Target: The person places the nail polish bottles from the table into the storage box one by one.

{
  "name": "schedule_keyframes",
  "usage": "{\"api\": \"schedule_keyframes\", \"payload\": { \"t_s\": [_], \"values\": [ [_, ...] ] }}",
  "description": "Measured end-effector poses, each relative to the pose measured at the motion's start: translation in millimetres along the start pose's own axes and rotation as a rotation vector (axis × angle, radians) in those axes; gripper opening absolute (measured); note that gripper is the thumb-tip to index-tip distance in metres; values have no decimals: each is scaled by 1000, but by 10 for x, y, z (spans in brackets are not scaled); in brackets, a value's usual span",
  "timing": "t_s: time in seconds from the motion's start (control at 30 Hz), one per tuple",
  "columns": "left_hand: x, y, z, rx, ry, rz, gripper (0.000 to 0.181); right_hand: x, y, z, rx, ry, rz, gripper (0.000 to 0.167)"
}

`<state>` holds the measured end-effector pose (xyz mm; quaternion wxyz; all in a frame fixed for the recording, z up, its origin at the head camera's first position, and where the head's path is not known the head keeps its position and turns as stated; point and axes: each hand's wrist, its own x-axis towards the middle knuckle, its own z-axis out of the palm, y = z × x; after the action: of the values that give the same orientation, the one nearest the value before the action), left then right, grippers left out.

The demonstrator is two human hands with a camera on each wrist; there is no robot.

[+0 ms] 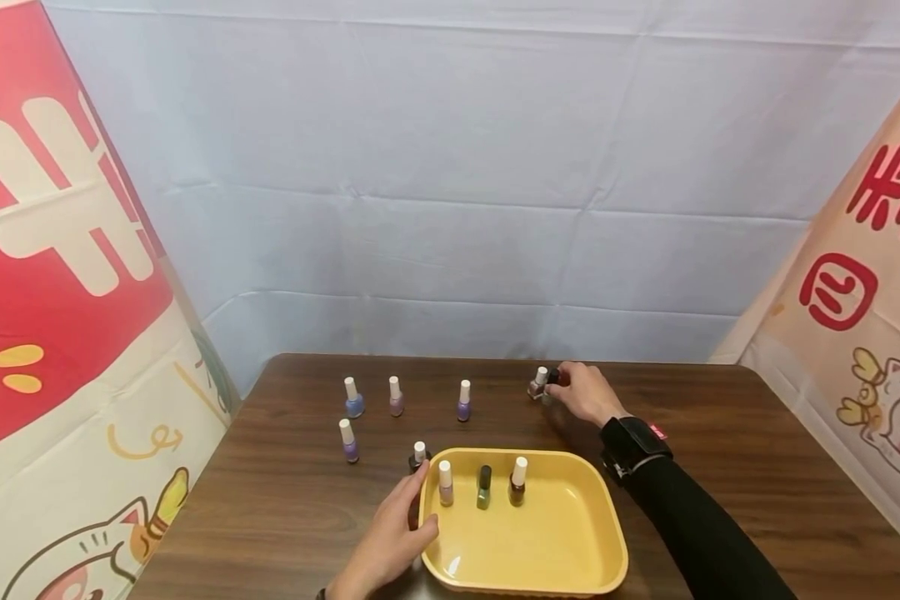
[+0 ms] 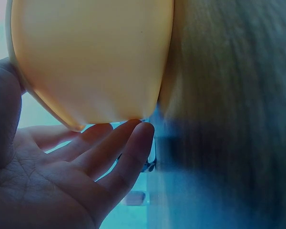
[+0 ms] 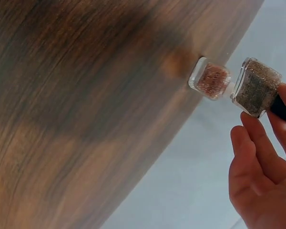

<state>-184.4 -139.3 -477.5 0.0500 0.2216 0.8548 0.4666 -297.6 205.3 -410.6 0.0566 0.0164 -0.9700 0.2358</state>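
Observation:
My right hand (image 1: 587, 393) pinches the black cap of a glittery grey-brown nail polish bottle (image 3: 258, 86) at the table's far edge. That bottle hangs above the tabletop in the right wrist view. Close beside it stands a white-capped nail polish (image 1: 537, 383) with reddish glitter (image 3: 212, 80). My left hand (image 1: 393, 533) holds the left side of a yellow tray (image 1: 525, 583), thumb at the rim and fingers along the outer wall (image 2: 90, 62). Inside the tray stand a pale pink polish (image 1: 446, 485), a green black-capped one (image 1: 483, 488) and a dark white-capped one (image 1: 518, 483).
On the wooden table (image 1: 285, 517) stand a blue polish (image 1: 354, 403), a mauve one (image 1: 396, 400), and purple ones at the middle (image 1: 463, 403) and left (image 1: 349, 443). A dark bottle (image 1: 418, 455) stands by the tray's corner, partly hidden. Cloth curtains (image 1: 450, 167) surround the table.

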Motion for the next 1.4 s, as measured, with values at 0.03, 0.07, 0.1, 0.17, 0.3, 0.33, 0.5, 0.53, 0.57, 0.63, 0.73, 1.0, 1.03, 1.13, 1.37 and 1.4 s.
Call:
{"api": "schedule_keyframes", "payload": {
  "t_s": [0.03,0.07,0.1,0.17,0.3,0.33,0.5,0.53,0.57,0.63,0.73,1.0,1.03,1.13,1.37,1.4],
  "values": [
    [-1,1,-2,5,3,4,73,-8,-6,-7,0,1,-4,18],
    [-2,2,-4,8,5,6,73,-17,-15,-14,-1,1,-9,18],
    [-3,3,-6,12,8,8,73,-25,-22,-19,-4,6,-15,18],
    [-5,3,-11,21,12,11,73,-48,-40,-34,-8,14,-32,18],
    [-6,5,-17,7,4,8,73,-104,-97,-75,-11,26,-61,18],
    [-5,4,-18,0,-2,5,73,-119,-114,-88,-10,27,-70,18],
    [-1,-7,-18,-24,-13,-3,73,-196,-204,-148,-11,44,-107,18],
    [-1,-9,-19,-22,-11,0,72,-211,-222,-158,-10,49,-115,18],
    [0,-12,-19,-17,-9,1,72,-225,-239,-167,-9,54,-123,18],
    [-1,-14,-19,-7,-3,5,72,-256,-268,-183,-12,60,-136,17],
    [-1,-17,-17,4,-1,5,72,-308,-307,-203,-12,67,-162,17],
    [1,-7,-10,5,0,1,72,-482,-377,-276,-10,72,-212,15],
    [4,-3,-9,0,-2,-1,72,-509,-383,-289,-8,68,-211,14],
    [14,4,-6,-12,-4,-5,73,-591,-396,-327,-3,60,-208,10],
    [12,14,-8,11,10,-5,73,-779,-402,-393,13,20,-215,5],
    [9,17,-10,16,12,-1,73,-801,-403,-398,15,14,-216,5]
  ]
}}
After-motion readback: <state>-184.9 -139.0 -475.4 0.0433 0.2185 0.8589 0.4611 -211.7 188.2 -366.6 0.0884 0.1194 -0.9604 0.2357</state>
